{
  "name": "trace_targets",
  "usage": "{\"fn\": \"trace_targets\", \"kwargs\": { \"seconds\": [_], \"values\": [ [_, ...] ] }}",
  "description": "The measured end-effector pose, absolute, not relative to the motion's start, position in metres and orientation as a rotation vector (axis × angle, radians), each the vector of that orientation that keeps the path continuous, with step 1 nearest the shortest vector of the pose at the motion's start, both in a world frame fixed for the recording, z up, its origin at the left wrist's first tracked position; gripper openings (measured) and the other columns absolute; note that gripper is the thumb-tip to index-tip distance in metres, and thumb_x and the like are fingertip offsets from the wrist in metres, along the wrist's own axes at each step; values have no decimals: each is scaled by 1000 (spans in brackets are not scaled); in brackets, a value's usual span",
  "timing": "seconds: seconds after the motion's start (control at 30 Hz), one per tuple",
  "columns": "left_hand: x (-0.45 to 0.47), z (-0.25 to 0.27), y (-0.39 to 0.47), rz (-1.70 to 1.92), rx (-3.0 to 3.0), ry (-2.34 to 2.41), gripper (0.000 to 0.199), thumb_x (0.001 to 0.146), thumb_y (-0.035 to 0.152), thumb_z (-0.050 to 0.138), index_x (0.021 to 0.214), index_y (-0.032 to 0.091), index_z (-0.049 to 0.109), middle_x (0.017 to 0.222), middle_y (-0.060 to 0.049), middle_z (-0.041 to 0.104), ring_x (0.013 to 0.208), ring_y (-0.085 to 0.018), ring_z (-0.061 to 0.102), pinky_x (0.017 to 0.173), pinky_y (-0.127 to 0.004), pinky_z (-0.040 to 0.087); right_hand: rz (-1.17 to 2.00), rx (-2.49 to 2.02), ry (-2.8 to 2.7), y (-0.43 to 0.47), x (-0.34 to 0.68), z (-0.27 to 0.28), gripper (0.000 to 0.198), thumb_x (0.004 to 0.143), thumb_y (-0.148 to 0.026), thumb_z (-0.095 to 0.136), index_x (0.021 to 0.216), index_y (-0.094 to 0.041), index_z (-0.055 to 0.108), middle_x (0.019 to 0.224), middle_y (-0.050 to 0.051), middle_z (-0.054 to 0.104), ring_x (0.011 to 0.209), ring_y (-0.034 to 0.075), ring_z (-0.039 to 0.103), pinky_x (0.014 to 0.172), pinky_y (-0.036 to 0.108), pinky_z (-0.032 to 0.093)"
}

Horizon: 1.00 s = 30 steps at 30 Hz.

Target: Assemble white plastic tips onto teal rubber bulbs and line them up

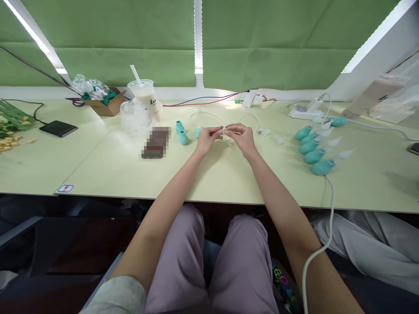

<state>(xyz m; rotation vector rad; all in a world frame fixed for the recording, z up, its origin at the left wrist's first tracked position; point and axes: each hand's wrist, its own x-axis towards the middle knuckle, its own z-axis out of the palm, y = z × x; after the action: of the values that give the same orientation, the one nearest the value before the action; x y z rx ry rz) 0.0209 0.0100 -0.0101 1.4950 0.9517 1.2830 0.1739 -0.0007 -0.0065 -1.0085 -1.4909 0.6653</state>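
My left hand (pixel 209 138) and my right hand (pixel 241 137) meet over the middle of the table, fingertips pinched together on a small whitish piece (pixel 223 132), mostly hidden by the fingers. Its kind is too small to make out. Just left of my left hand lies a teal bulb-shaped piece (pixel 197 132), partly covered by the hand. Two more teal vase-like pieces (pixel 183 138) stand further left. A tiny pale bit (pixel 230 145) rests on the table below my fingers. To the right of my right hand are small clear plastic pieces (pixel 278 139).
Several teal bulbs with clear flame-shaped tips (pixel 322 167) line the right side. Behind them sits a white power strip (pixel 306 113). A pixelated dark phone-like object (pixel 156 142), a drink cup (pixel 145 98) and a cardboard box (pixel 106 104) are leftward. A white cable (pixel 331 218) hangs over the front edge.
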Motion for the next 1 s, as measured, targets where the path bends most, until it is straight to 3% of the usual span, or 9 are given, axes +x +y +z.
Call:
{"fn": "trace_targets", "kwargs": {
  "seconds": [0.33, 0.73, 1.0],
  "values": [
    [22, -8, 8, 1304, 1480, 905, 33, 73, 35, 70, 94, 10, 72, 100, -11, 72, 75, -14, 67, 81, -34, 55, 687, -1036, -1443, -3, 171, -3, 12, 67, -33, 69, 72, -22, 66, 88, 3, 69, 88, 18, 63, 83, 35, 52],
    [23, -7, 7, 1327, 1475, 921, 39, 70, 39, 72, 96, 9, 72, 95, -13, 72, 79, -18, 67, 81, -37, 54, 630, -1038, -1491, -5, 171, -1, 11, 71, -32, 65, 75, -21, 64, 89, 3, 66, 89, 18, 62, 81, 33, 51],
    [21, -3, 4, 1311, 1438, 942, 32, 70, 35, 73, 92, 11, 72, 90, -10, 73, 75, -15, 67, 82, -34, 54, 676, -1010, -1528, -6, 171, -1, 26, 74, -47, 65, 85, -23, 65, 95, 4, 67, 99, 19, 60, 88, 35, 49]
  ]
}}
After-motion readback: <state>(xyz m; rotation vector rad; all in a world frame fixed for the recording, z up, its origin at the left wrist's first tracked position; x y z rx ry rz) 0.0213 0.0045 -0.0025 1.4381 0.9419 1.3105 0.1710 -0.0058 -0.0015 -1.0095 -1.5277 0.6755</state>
